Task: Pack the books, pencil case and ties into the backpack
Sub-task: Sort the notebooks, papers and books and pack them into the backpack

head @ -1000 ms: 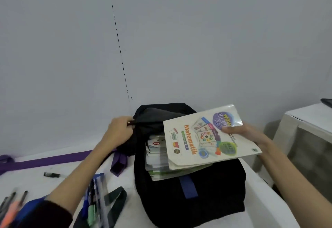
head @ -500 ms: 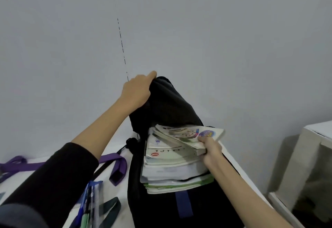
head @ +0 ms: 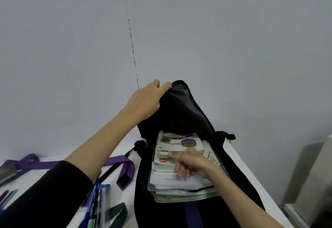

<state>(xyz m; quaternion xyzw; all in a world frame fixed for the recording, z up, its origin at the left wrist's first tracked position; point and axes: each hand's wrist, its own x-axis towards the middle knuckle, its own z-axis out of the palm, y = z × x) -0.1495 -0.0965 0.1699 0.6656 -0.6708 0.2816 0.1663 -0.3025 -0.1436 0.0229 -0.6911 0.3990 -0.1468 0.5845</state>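
**Flap held up, books stacked in the open backpack**

The left hand (head: 145, 100) grips the top edge of the black fabric backpack (head: 181, 113), fingers curled over the raised flap and holding it up and back against the pale grey wall (head: 233, 39). Below that grip the main compartment stands wide open.

Inside the compartment is a stack of books (head: 177, 183), their edges showing as white and green layers that reach up to the front lip of the opening. On top of the stack lies a glossy white workbook with a purple round badge (head: 181, 143), pushed towards the back of the compartment under the lifted flap. The right hand (head: 190, 164) is over the middle of the stack, just in front of that workbook, its fingers loosely curled and blurred; whether they hold a book edge or only rest on the pile cannot be told.

Outside the bag, on the white tabletop (head: 239, 159), a purple fabric tie (head: 118, 166) lies just left of the backpack, its broad end folded near the bag's side. A dark green tie (head: 116, 213) lies nearer the bottom edge. Beside it is a clear plastic pencil case with blue trim (head: 97, 202), with pens visible through its side, partly covered by the black left sleeve (head: 46, 197).
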